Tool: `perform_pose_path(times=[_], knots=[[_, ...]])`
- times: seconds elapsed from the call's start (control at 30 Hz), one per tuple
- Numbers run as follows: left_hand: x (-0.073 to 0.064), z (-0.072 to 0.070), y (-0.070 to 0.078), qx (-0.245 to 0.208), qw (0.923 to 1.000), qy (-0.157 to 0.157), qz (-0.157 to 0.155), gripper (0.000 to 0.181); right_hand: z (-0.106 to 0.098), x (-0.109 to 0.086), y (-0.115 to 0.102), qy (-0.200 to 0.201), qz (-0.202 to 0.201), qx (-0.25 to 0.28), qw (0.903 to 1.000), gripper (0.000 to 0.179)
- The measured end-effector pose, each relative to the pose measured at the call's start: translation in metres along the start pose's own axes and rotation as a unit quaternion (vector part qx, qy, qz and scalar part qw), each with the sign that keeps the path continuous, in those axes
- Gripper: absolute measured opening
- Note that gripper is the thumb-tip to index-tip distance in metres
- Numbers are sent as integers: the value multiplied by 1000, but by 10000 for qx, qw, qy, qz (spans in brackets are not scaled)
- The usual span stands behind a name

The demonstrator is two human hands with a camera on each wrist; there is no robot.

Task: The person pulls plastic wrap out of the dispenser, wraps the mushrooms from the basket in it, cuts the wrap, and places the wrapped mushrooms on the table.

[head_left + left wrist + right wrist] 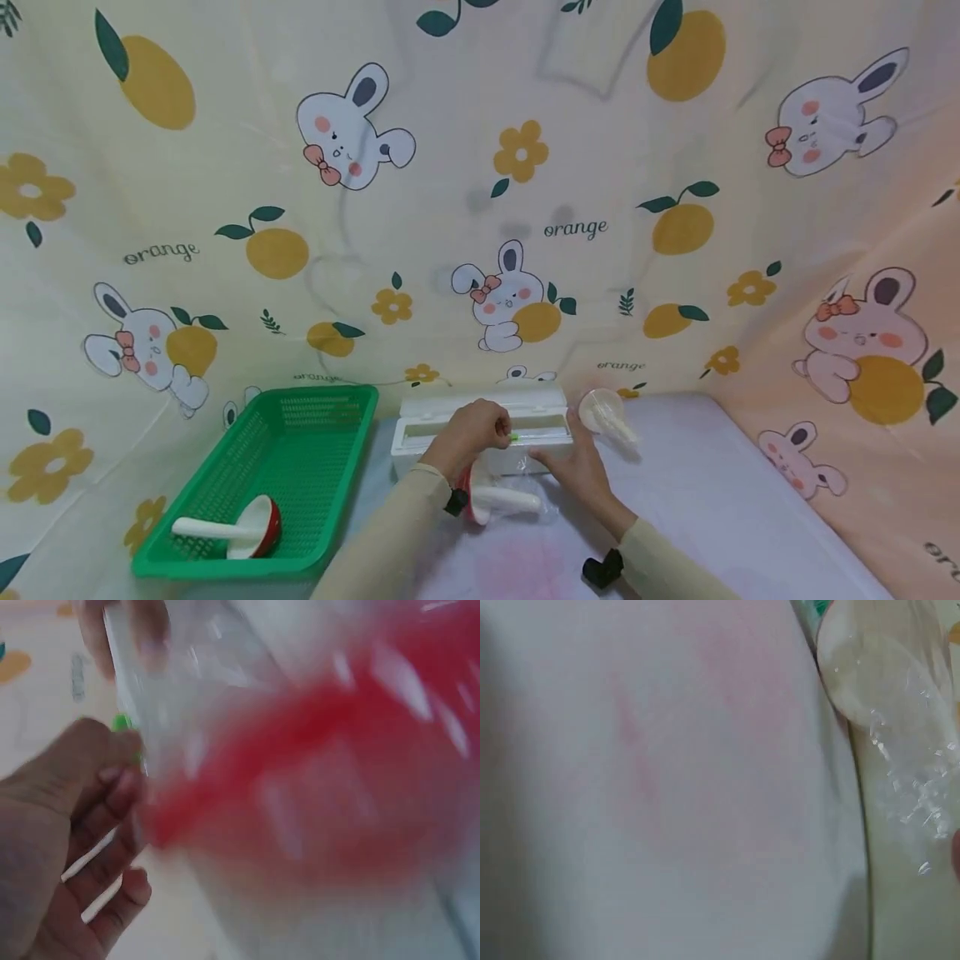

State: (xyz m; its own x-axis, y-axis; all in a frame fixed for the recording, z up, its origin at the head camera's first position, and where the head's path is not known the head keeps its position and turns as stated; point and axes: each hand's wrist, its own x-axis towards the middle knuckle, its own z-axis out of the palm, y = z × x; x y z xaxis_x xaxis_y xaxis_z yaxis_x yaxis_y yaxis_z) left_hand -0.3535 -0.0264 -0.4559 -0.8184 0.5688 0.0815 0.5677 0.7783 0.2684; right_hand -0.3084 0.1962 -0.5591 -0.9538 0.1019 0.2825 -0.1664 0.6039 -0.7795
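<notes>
A white cling film dispenser box (480, 458) lies across the table with its lid (480, 402) raised. At its front edge my left hand (474, 432) pinches a small green slide cutter (121, 721) between thumb and finger. My right hand (577, 467) grips the box's right end, thumb along the front and fingers round the side. Clear film hangs from the front over a ladle (506, 500) with a red bowl and white handle, lying before the box. Close up in the left wrist view, the red bowl (337, 727) is blurred.
A green basket (352, 467) at the left holds another red and white ladle (255, 533). Behind my right hand lies a pale ladle (603, 411) in clear film. A patterned cloth (420, 250) hangs behind the white tabletop (697, 475).
</notes>
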Motion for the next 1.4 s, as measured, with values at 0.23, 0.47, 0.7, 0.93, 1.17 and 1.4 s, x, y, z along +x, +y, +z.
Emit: perform_pose_path(times=[0.23, 0.47, 0.7, 0.93, 1.17, 1.4], knots=[[-14, -15, -24, 223, 9992, -204, -276, 16, -8, 4, 3, -206, 21, 56, 9998, 120], [-31, -20, -43, 108, 9990, -230, -381, 18, -1, 1, -2, -158, -160, -10, 9997, 119], [-52, -32, -64, 86, 9988, -195, -435, 17, -3, 4, 1, -63, -278, 36, 9996, 119], [-72, -39, -89, -128, 9983, -330, -460, 14, 0, 3, 3, -241, -194, 49, 9995, 120], [-89, -41, -109, -178, 9980, -252, -555, 13, 0, 2, -1, -206, -300, 166, 9992, 118], [-111, -50, -122, 95, 9953, -49, -965, 20, 2, 2, -4, -182, -282, 11, 9994, 117]])
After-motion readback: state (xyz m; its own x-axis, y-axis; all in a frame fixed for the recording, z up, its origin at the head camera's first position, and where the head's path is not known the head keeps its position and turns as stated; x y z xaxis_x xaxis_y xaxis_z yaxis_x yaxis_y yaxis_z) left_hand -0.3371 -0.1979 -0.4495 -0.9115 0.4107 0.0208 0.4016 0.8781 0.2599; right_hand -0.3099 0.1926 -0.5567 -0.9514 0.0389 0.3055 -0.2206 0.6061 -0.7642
